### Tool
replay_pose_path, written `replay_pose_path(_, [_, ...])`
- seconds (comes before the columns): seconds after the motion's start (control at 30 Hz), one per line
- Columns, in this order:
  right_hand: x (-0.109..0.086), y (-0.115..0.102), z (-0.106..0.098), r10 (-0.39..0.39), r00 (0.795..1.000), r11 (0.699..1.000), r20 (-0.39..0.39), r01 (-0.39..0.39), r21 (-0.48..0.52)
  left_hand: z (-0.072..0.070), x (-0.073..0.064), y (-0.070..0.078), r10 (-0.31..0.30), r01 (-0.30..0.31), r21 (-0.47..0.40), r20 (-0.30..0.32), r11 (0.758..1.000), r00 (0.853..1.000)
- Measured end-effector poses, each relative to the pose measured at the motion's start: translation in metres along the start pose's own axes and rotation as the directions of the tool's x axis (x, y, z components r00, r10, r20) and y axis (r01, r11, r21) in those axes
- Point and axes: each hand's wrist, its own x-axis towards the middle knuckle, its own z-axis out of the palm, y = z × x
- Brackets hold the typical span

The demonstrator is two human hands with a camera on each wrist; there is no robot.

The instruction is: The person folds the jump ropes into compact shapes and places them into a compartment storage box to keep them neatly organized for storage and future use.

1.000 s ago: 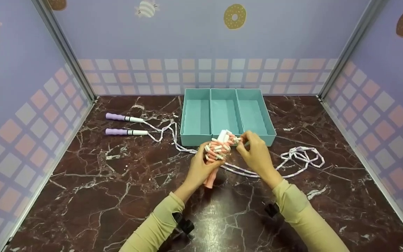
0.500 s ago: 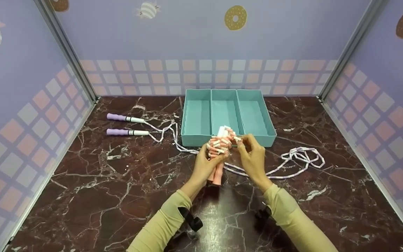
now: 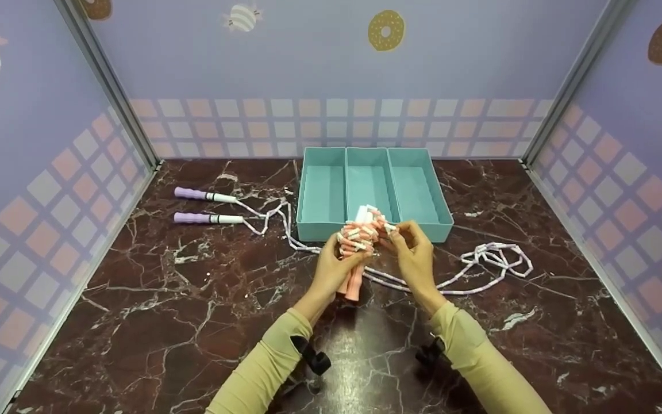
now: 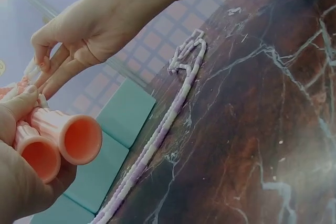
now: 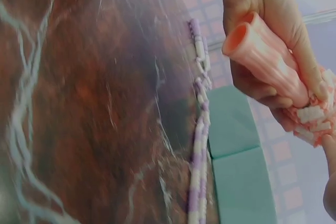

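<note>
My left hand (image 3: 326,275) grips a pink-and-white beaded jump rope (image 3: 356,240), its cord bundled around its two handles. The open ends of the pink handles (image 4: 81,139) face the camera in the left wrist view. At the bundle's right side, my right hand (image 3: 417,257) pinches a short stretch of the beaded cord between thumb and fingers. The bundle is held above the table, just in front of the teal box (image 3: 374,231). How the cord passes around the handles is partly hidden by the fingers.
A purple-and-white jump rope lies on the dark marbled table (image 3: 153,322), its purple handles (image 3: 193,218) to the left and its looped cord (image 3: 497,256) to the right. The teal box has three compartments. Patterned walls stand at the back and sides.
The bundled jump rope has tilted more upright, and both its handle ends now show below my left hand. My right hand has shifted slightly, still pinching cord. The purple rope stays put.
</note>
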Motion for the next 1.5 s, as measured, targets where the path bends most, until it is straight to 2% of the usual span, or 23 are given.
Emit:
replay_pose_path(0.1, [0.003,-0.001,-0.001,-0.036,0.999,0.998,0.011,0.036,-0.050,-0.002,0.002,0.004,0.043,-0.043,0.038,-0.012,0.998,0.999])
replay_pose_path(0.2, [0.007,-0.004,-0.002,-0.055,0.998,0.998,0.025,0.055,0.004,-0.004,0.004,0.008,0.094,-0.093,0.081,-0.008,0.992,0.995])
replay_pose_path(0.4, [0.009,-0.008,-0.003,-0.062,0.998,0.998,0.009,0.061,0.011,-0.004,0.005,0.008,0.153,-0.149,0.170,-0.009,0.974,0.988])
replay_pose_path(0.67, [0.010,-0.010,-0.006,-0.109,0.994,0.994,0.016,0.110,-0.011,-0.007,0.005,0.009,0.162,-0.150,0.218,-0.038,0.964,0.986])
replay_pose_path(0.83, [0.008,-0.019,-0.006,-0.089,0.996,0.994,0.009,0.089,-0.057,-0.008,0.006,0.009,0.162,-0.142,0.254,-0.060,0.957,0.985])
replay_pose_path(1.03, [0.011,-0.010,-0.010,-0.095,0.995,0.989,0.014,0.096,-0.115,-0.010,0.006,0.009,0.160,-0.132,0.288,-0.078,0.949,0.984])
replay_pose_path(1.23, [0.016,-0.004,-0.018,-0.171,0.985,0.944,0.011,0.167,-0.284,-0.012,0.008,0.008,0.161,-0.127,0.307,-0.087,0.943,0.983])
replay_pose_path(1.4, [0.020,-0.001,-0.026,-0.221,0.975,0.905,0.035,0.218,-0.364,-0.013,0.009,0.009,0.166,-0.135,0.300,-0.081,0.944,0.983])
replay_pose_path(1.5, [0.023,0.002,-0.030,-0.250,0.967,0.871,0.040,0.243,-0.426,-0.013,0.009,0.008,0.162,-0.130,0.305,-0.084,0.943,0.983])
